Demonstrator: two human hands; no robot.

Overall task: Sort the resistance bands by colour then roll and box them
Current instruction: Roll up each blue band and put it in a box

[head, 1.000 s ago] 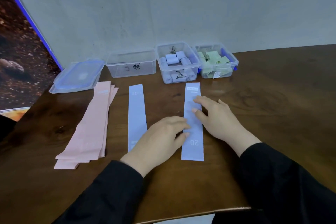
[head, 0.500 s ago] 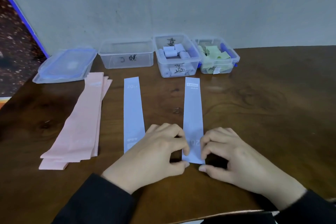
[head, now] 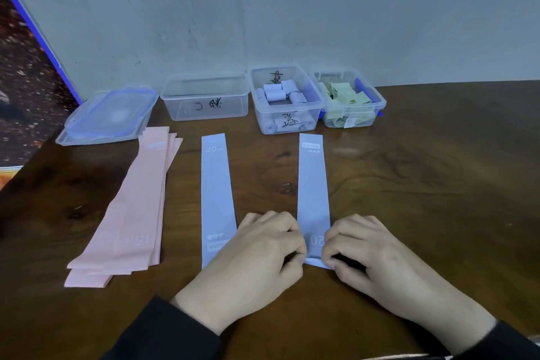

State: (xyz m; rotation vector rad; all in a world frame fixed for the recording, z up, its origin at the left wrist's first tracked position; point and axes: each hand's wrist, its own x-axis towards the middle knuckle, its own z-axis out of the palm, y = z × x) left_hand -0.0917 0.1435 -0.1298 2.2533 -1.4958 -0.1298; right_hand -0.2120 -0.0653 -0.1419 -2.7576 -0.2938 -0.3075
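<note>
Both the left hand and right hand pinch the near end of the blue resistance band, whose long axis runs away from them toward the blue-roll box.

A dark brown wooden table with visible grain and knots fills the lower part of the view. Its far edge meets a plain pale grey wall marked with small scuffs. At the left, a poster with a blue border leans at an angle. Lighting is even and soft.
</note>
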